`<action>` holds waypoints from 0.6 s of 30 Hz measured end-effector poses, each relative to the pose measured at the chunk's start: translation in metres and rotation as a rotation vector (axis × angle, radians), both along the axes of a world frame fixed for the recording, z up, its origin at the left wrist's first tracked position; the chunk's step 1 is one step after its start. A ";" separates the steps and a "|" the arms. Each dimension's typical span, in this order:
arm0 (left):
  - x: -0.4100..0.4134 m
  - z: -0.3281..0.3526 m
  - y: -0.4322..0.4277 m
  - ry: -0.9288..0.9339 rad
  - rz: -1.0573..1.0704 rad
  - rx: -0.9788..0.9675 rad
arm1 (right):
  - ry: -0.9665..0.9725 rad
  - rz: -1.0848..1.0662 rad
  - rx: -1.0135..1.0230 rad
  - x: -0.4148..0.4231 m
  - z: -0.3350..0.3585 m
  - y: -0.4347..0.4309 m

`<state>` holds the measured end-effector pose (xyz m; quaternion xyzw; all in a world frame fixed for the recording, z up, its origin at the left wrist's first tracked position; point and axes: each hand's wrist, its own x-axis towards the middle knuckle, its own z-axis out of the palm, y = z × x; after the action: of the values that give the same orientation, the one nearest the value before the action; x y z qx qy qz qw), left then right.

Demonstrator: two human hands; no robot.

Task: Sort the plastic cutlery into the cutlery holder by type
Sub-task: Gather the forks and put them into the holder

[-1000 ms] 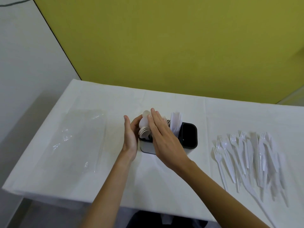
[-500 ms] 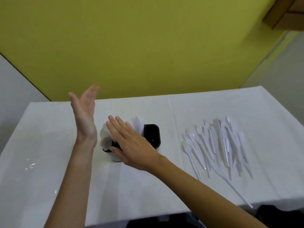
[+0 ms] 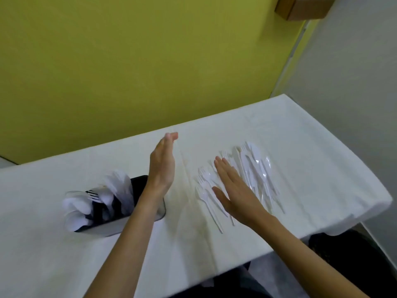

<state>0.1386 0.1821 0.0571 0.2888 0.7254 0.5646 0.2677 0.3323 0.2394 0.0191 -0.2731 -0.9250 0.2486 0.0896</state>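
The black cutlery holder [image 3: 140, 186] stands at the table's left, with white spoons and knives sticking out of its left compartments. A spread of loose white plastic forks, knives and spoons [image 3: 254, 168] lies on the cloth at the right. My left hand [image 3: 162, 164] is raised edge-on with straight fingers, in the gap between holder and pile, holding nothing. My right hand [image 3: 233, 188] is flat, palm down, over the left part of the loose cutlery; I cannot tell whether it touches it. It grips nothing.
The table carries a white cloth [image 3: 311, 147]; its right edge drops off near the pile. A yellow wall runs behind, and a brown box [image 3: 300, 7] hangs at the upper right.
My right hand left the holder and moved right over the loose cutlery. My left hand swung right past the holder. The camera view turned to the right.
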 end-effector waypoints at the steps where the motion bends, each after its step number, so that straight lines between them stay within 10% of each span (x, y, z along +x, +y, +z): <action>1: 0.010 -0.010 0.005 0.047 -0.009 -0.102 | -0.003 -0.033 -0.029 0.012 -0.005 0.006; 10: 0.066 -0.097 -0.005 0.224 -0.188 -0.817 | 0.048 -0.464 -0.185 0.074 -0.041 0.064; 18: 0.067 -0.108 -0.002 0.261 -0.094 -0.834 | -0.376 -0.033 -0.163 0.093 -0.060 0.044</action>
<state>0.2055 0.1799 -0.0514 0.2577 0.9050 0.1695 0.2930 0.4256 0.2831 -0.0408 -0.3363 -0.8976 0.2658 -0.1028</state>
